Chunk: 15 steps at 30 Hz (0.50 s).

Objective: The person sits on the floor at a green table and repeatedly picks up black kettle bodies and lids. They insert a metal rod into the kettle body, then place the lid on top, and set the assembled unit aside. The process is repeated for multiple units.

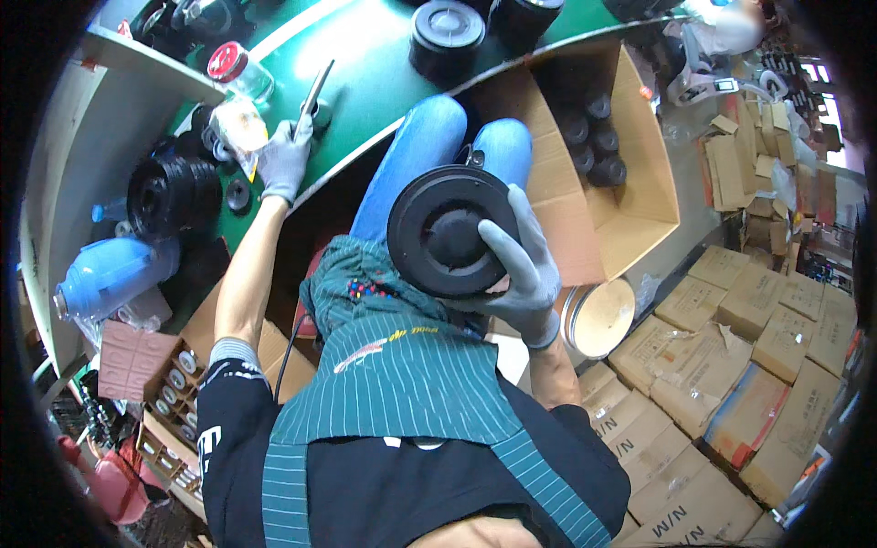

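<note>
My right hand (530, 274), in a grey glove, grips a round black part (420, 196) with a thick rim and a domed middle, held above my lap. The thumb and fingers are at its right side and lower edge. At the green table, my left hand (285, 163), also gloved, is closed around the lower end of a slim silver-and-dark rod-like tool (318, 87). Its upper end points away from me; its exact kind is unclear. Beside that hand lie a white-and-yellow plastic packet (239, 128) and a small black ring (237, 194).
A red-lidded jar (239, 68) and black round parts (446, 32) stand on the green table (365, 87). Left are stacked black discs (174, 196) and a blue bottle (114, 274). An open carton (644, 210) holding black cylinders, a round stool (603, 317) and stacked cartons (694, 365) are right.
</note>
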### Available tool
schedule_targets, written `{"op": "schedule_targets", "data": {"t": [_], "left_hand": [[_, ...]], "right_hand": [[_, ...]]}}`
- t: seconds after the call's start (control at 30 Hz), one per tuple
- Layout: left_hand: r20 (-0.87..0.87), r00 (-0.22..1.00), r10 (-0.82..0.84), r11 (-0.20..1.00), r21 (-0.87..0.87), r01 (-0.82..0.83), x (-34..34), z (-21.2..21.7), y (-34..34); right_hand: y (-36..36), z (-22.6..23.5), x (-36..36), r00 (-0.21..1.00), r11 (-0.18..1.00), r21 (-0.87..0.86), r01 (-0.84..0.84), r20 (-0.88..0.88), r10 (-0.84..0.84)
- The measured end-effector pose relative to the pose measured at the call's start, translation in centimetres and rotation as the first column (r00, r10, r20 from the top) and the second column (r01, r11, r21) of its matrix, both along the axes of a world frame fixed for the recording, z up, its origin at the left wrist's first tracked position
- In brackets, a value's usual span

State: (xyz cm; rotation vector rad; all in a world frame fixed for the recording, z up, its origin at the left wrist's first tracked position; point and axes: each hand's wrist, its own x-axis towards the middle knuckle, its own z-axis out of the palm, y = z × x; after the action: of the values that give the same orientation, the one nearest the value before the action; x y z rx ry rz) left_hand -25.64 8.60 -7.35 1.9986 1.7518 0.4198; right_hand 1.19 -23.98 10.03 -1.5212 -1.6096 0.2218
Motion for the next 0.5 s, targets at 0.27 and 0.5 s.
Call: {"op": "schedule_targets", "data": {"t": [0.27, 0.5], "left_hand": [[0.114, 0.581, -0.805, 0.462, 0.736, 0.495, -0.5, 8.6, -6.4], [0.172, 0.804, -0.57, 0.601, 0.754, 0.265, 4.4, 15.2, 2.2]], "right_hand": [[10.0, -3.4, 2.4, 0.118, 0.991, -0.127, 0.042, -0.984, -0.131], [20.4, -7.7, 3.2, -0.284, 0.859, -0.066, -0.508, -0.929, -0.239]]}}
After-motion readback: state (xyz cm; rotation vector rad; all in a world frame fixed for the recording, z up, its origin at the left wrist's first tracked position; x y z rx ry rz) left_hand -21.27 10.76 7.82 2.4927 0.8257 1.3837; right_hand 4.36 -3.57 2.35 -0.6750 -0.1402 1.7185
